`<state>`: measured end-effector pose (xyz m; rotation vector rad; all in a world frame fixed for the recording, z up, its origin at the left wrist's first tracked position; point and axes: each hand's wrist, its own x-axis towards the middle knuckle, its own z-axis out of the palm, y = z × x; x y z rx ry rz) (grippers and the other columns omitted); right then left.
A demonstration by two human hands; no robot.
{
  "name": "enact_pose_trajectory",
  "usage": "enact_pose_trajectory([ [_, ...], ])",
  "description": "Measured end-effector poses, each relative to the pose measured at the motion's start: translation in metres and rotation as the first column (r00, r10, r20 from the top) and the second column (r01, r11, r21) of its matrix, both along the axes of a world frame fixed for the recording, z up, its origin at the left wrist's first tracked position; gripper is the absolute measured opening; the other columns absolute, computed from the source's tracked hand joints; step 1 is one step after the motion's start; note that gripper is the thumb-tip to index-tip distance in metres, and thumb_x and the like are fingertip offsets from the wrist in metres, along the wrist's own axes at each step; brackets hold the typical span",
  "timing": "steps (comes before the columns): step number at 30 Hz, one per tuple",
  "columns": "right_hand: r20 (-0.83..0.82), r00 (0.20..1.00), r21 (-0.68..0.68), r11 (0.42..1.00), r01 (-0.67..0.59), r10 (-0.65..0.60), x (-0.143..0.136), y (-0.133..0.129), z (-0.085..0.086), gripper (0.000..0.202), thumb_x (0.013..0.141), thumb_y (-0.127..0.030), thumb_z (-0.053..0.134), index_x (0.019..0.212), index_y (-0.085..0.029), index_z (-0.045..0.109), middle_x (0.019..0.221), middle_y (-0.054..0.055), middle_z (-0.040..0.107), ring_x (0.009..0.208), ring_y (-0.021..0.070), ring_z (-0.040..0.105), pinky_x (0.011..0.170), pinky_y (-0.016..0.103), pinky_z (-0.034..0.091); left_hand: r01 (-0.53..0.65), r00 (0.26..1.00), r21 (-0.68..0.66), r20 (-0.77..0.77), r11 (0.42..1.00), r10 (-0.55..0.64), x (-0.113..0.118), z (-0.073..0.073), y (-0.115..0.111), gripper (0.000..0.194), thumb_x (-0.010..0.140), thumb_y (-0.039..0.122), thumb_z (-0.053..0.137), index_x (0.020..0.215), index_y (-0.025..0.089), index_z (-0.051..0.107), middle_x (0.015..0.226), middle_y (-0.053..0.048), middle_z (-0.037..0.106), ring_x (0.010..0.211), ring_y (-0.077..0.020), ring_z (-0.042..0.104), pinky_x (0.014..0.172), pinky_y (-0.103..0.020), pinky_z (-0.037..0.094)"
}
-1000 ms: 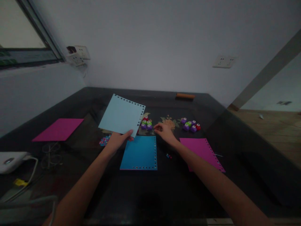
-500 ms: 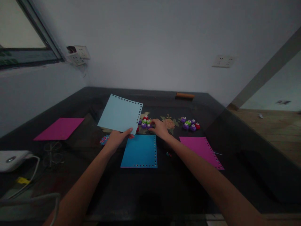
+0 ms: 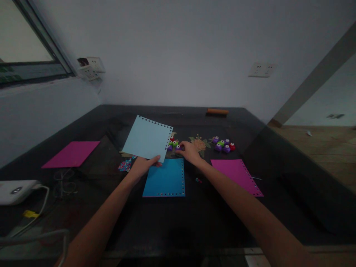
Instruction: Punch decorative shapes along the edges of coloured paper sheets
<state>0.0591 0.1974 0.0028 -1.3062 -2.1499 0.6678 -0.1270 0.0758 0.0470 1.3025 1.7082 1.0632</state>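
Pale blue paper is the item under inspection: I find the sheet (image 3: 148, 138) raised and tilted above the dark surface (image 3: 161, 222), partly over the blue sheet (image 3: 165, 180). The left hand (image 3: 142, 167) grips it near its lower right corner, thumb on top. The right hand (image 3: 190, 152) is curled at the nearer cluster of eyed figures (image 3: 175, 143), its fingertips at a purple figure (image 3: 178, 148); from my remote position I cannot tell whether they are closed on it or only alongside. On progress, I record holes along the far and right edges of the raised sheet, and along the right and near edges of the blue one, the near row running out before the left corner. A pink edge shows under the blue sheet. The right pink sheet (image 3: 230, 172) bears holes along its right side; on the left pink sheet (image 3: 72, 154) I make out none. I see nothing joining the sheets to one another, so in my judgement any assembly remains outstanding. A bead pile (image 3: 125, 165) lies beside the left hand, a few loose beads (image 3: 198, 180) lie between the blue and right pink sheets, and the farther cluster of figures (image 3: 221, 144) sits apart from both hands.
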Motion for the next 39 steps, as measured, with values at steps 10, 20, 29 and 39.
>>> enact_pose_trajectory([
  [10,-0.409,0.912,-0.480,0.851,-0.214,-0.002,0.077,-0.067,0.022,0.033,0.070,-0.018,0.067,0.102,-0.017,0.059,0.079,0.002,0.066,0.062,0.0130,0.062,0.061,0.030,0.051,0.253,0.966,-0.046,-0.048,0.966,-0.255,0.036,-0.007,-0.005,0.028,0.073,0.034,0.058,0.052,0.016,0.065,0.062,-0.009,0.071,0.064,-0.0218,0.065,0.074,-0.032,0.049],
  [20,-0.660,0.687,-0.651,0.687,-0.323,-0.303,0.102,-0.115,0.014,0.042,0.059,-0.020,0.078,0.097,-0.019,0.059,0.082,0.001,0.065,0.057,0.0104,0.060,0.054,0.026,0.050,0.258,0.959,-0.065,0.140,0.964,-0.247,0.092,0.003,-0.011,0.028,0.078,0.036,0.051,0.061,0.016,0.064,0.054,-0.005,0.068,0.056,-0.0202,0.066,0.059,-0.028,0.049],
  [29,-0.685,0.557,-0.718,0.568,-0.402,-0.470,0.091,-0.126,0.013,0.045,0.063,-0.030,0.078,0.103,-0.018,0.063,0.091,0.005,0.065,0.064,0.0125,0.064,0.063,0.030,0.054,0.061,0.989,-0.050,0.139,0.997,-0.054,0.093,-0.009,-0.022,0.031,0.072,0.043,0.058,0.053,0.018,0.055,0.042,0.001,0.058,0.040,-0.0136,0.052,0.045,-0.023,0.040],
  [39,-0.669,0.529,-0.731,0.591,-0.342,-0.522,0.086,-0.129,0.011,0.042,0.055,-0.025,0.082,0.094,-0.018,0.068,0.089,0.005,0.069,0.086,0.0198,0.064,0.071,0.034,0.056,0.137,0.990,-0.128,0.060,0.982,-0.130,0.091,-0.007,-0.025,0.037,0.076,0.043,0.057,0.052,0.016,0.067,0.057,-0.008,0.071,0.055,-0.0199,0.065,0.059,-0.027,0.049],
])
